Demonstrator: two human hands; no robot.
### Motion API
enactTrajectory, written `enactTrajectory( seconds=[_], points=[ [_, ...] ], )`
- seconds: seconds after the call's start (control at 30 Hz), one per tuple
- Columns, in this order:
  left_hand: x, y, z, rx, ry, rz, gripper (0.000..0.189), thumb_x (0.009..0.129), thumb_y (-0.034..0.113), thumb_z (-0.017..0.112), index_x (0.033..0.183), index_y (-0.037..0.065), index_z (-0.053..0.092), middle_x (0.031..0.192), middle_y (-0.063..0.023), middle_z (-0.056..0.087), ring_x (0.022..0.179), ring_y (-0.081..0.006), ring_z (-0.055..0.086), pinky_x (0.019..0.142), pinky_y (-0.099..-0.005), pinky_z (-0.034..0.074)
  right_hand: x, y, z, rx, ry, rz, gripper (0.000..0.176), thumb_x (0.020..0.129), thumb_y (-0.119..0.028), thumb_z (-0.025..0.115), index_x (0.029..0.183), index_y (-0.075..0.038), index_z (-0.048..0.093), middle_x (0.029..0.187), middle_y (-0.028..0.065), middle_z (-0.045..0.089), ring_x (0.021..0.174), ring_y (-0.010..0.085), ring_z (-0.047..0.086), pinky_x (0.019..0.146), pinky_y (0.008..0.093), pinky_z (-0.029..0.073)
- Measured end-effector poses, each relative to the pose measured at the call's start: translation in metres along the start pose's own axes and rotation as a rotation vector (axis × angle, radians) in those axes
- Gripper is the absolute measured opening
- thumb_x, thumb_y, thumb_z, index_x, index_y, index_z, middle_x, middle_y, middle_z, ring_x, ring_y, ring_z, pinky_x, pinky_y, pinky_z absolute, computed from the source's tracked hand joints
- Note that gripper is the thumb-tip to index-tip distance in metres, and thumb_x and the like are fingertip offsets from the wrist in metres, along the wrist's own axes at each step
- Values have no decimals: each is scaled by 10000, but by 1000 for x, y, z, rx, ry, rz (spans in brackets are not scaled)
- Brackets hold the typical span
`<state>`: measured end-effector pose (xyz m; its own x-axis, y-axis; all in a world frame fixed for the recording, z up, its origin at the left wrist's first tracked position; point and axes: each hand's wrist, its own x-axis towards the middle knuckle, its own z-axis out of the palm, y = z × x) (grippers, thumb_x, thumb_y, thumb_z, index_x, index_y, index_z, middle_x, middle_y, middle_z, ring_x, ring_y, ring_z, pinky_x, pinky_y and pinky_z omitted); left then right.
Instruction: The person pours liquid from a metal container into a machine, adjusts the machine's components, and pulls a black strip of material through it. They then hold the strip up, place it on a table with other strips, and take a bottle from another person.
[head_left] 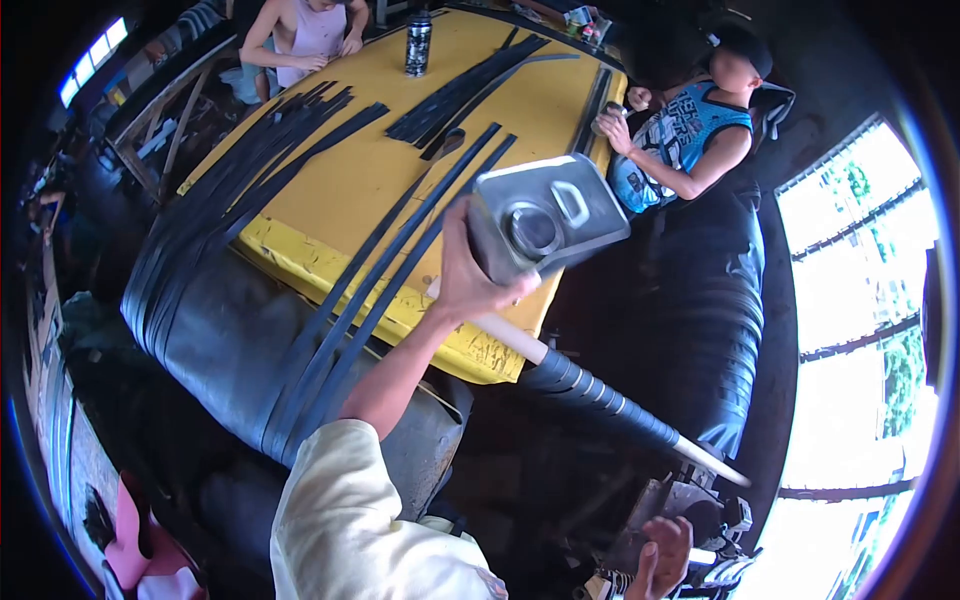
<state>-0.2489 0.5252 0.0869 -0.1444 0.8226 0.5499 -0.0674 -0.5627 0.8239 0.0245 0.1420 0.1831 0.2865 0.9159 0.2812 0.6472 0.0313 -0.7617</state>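
My left hand (472, 268) is wrapped around the side of a rectangular metal can (495, 228), held up above the front of a yellow-topped table (345, 240). The can is tilted so that its top, with a round dark cap and a small handle, faces me. Black rubber strips (400, 225) lie over the tabletop just left of this hand. Behind my wrist runs a pale pole (515, 338) with black wrapping along its middle. Low at the right, my right hand (663, 557) is partly in view, its thumb apart from slightly bent fingers, holding nothing.
A spray can (418, 45) stands at the table's back. One person (305, 35) is at the far left edge; another (690, 135) works at the right edge. Black-wrapped bulk (220, 340) hangs at the table's front. Machine parts (690, 500) are near my right hand.
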Motion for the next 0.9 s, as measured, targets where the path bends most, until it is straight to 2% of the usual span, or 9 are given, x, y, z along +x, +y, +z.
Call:
enactTrajectory(
  seconds=[0.07,0.2,0.4,0.53,0.63,0.73,0.8,0.87,0.9],
  points=[
    [-24,32,-10,6,-225,-1,1156,617,220,926,1500,-31,224,1373,-171,423,1311,-259,451,1119,-407,368,15,-9,18,157,234,129,849,904,-404,760,1522,10,350,1339,214,588,1202,297,608,1050,426,456],
    [-84,95,-14,-302,-609,-191,1276,566,353,980,1521,-46,233,1436,-204,413,1368,-294,414,1151,-409,344,16,8,28,366,274,68,1158,741,-459,893,1579,-18,226,1530,256,403,1396,366,437,1118,481,395],
    [-188,158,9,-579,-1011,-323,1344,513,287,1011,1559,3,215,1470,-138,424,1382,-229,408,1182,-380,309,-150,123,-4,38,-519,69,1450,598,-448,952,1611,-12,10,1622,263,201,1481,365,308,1184,521,308],
    [-243,218,36,-881,-1187,-330,1301,518,292,1005,1543,23,251,1425,-127,470,1334,-213,448,1151,-391,334,-227,132,-35,67,-431,51,1447,596,-452,950,1609,-9,18,1619,265,206,1480,370,307,1185,524,303],
    [-279,259,56,-918,-1364,-231,1338,585,341,990,1568,1,148,1435,-144,473,1331,-234,473,1137,-404,363,-294,123,-58,89,-364,34,1444,594,-455,949,1608,-5,25,1616,268,211,1479,374,307,1186,526,299],
    [-308,312,63,-620,-1466,5,1378,540,343,996,1578,11,152,1470,-220,436,1369,-319,443,1168,-432,323,-349,119,-75,121,-302,-3,1441,592,-459,948,1606,-2,32,1613,270,216,1478,379,307,1187,529,295],
    [-318,345,67,-587,-1549,18,1346,615,442,950,1591,1,135,1511,-265,398,1403,-373,415,1180,-450,308,-384,115,-86,143,-269,-26,1439,590,-461,947,1605,1,37,1611,271,220,1477,382,307,1188,530,292],
    [-326,373,73,-544,-1399,413,1301,704,543,870,1596,-24,113,1534,-283,378,1419,-405,396,1187,-486,292,-410,108,-96,164,-226,-51,1437,589,-464,946,1603,3,42,1610,272,223,1476,385,307,1188,532,289],
    [-325,401,73,-477,-1300,477,994,848,575,736,1577,52,308,1494,-211,473,1352,-380,474,1129,-488,360,-417,106,-96,178,-195,-69,1436,588,-465,946,1603,4,45,1609,273,225,1476,386,306,1189,533,288]
  ],
)
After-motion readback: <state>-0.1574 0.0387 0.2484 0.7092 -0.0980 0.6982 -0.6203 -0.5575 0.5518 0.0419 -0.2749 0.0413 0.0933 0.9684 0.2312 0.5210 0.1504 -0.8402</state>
